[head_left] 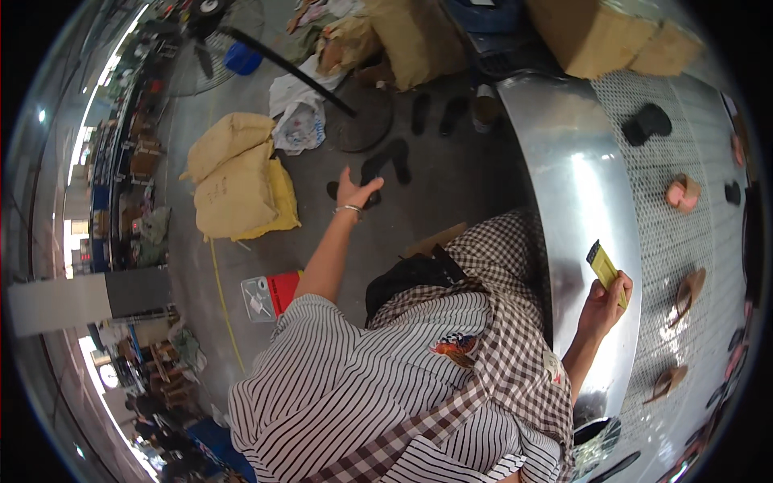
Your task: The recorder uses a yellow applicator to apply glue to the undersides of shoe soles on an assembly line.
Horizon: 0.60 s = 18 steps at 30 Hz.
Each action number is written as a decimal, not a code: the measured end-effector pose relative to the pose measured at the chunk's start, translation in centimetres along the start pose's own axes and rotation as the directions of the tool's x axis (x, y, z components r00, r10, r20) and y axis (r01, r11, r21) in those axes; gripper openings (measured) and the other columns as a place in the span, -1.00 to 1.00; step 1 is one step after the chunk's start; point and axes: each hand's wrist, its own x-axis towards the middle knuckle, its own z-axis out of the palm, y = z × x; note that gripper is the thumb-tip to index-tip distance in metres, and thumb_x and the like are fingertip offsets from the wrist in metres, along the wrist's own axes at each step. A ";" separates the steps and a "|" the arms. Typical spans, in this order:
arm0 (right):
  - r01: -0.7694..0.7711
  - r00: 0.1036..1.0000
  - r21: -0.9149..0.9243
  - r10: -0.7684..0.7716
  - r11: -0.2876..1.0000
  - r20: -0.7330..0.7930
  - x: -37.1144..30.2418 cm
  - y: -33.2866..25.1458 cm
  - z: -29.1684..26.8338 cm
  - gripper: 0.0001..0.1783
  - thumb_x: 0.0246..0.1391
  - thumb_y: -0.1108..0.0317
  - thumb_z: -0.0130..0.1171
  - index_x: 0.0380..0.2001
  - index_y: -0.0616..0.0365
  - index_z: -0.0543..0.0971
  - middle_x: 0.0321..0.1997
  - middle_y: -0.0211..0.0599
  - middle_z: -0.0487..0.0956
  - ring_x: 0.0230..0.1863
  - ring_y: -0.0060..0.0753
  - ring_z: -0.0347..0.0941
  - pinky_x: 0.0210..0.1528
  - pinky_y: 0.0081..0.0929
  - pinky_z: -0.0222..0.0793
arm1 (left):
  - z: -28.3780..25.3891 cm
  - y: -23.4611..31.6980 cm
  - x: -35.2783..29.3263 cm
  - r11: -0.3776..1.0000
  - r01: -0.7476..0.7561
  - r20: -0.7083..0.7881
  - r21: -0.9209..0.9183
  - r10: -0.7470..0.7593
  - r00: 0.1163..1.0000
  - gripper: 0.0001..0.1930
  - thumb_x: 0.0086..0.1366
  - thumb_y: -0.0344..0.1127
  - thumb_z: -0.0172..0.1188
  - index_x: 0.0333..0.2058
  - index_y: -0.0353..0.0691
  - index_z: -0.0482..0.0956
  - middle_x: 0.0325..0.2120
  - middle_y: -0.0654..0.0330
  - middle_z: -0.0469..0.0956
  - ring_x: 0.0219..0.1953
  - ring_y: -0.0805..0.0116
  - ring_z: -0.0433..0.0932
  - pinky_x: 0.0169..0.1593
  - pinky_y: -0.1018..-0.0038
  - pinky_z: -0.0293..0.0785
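Observation:
My left hand [354, 193], with a bracelet at the wrist, reaches out over the floor. Its thumb and a finger are spread apart. Black slipper-like pieces [400, 161] show behind and beside it; I see no firm hold on any of them. On the right, my right hand [609, 303] grips a flat yellow tool [605, 270] with a dark, bristle-like end, pointing up. That hand is over a shiny metal ledge [576, 169] beside a white mesh conveyor belt [644, 209]. Spaced along the belt are a black shoe piece [646, 124], a pink one [683, 193] and a tan one [689, 296].
Tan sacks [237, 189] lie to the left, with a white plastic bag [299, 121] beyond. A fan stand's pole [290, 72] rises from a round base [358, 121]. A red-and-clear container [282, 295] stands near my left arm. Cardboard boxes [592, 36] sit at far right.

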 end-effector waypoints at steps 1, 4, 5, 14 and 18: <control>-0.003 1.000 -0.016 0.003 1.000 0.014 0.4 0.3 0.5 -0.81 0.31 0.33 0.04 -0.11 0.19 0.46 -0.21 -0.37 0.44 -0.43 -0.64 0.25 -0.36 -0.71 0.26 | 0.3 -1.4 -0.5 0.996 0.085 -0.021 0.002 -0.085 0.996 0.21 -0.26 0.04 0.55 0.30 -0.39 0.08 0.14 -0.21 0.34 0.17 0.02 0.39 0.16 0.29 0.36; -0.027 0.998 -0.040 0.029 0.999 0.052 0.8 0.0 2.6 -0.84 0.29 0.34 0.07 -0.17 0.18 0.46 -0.25 -0.38 0.44 -0.40 -0.65 0.28 -0.40 -0.71 0.25 | 0.5 -8.8 -1.8 0.941 0.333 -0.058 -0.063 -0.337 0.940 0.17 -0.26 0.02 0.53 0.28 -0.41 0.10 0.16 -0.23 0.33 0.18 -0.01 0.39 0.15 0.28 0.38; -0.026 0.997 -0.046 0.029 0.999 0.069 0.8 0.0 3.1 -0.85 0.29 0.34 0.06 -0.16 0.18 0.46 -0.24 -0.39 0.44 -0.41 -0.67 0.27 -0.39 -0.71 0.24 | 0.7 -9.9 -2.6 0.938 0.339 -0.065 -0.075 -0.344 0.937 0.17 -0.26 0.02 0.53 0.28 -0.41 0.10 0.16 -0.23 0.33 0.18 -0.01 0.39 0.15 0.28 0.38; -0.014 1.000 -0.139 0.016 0.990 0.009 -0.6 -1.5 6.0 -0.83 0.31 0.32 0.04 -0.16 0.18 0.47 -0.21 -0.38 0.43 -0.40 -0.67 0.26 -0.38 -0.73 0.24 | -2.6 -10.8 -1.6 0.786 0.614 -0.259 0.066 -0.581 0.772 0.00 -0.18 0.07 0.44 0.15 -0.46 0.24 0.03 -0.24 0.45 0.05 -0.09 0.50 0.09 0.23 0.44; -0.035 0.999 -0.140 0.035 0.990 -0.003 -0.7 -2.1 6.9 -0.82 0.31 0.31 0.03 -0.16 0.19 0.48 -0.21 -0.37 0.43 -0.40 -0.68 0.27 -0.38 -0.75 0.25 | -7.8 -9.7 6.1 0.859 0.491 -0.531 0.141 -0.353 0.770 0.23 -0.18 0.41 0.35 0.26 -0.42 0.08 0.13 -0.29 0.34 0.17 -0.16 0.37 0.19 0.15 0.33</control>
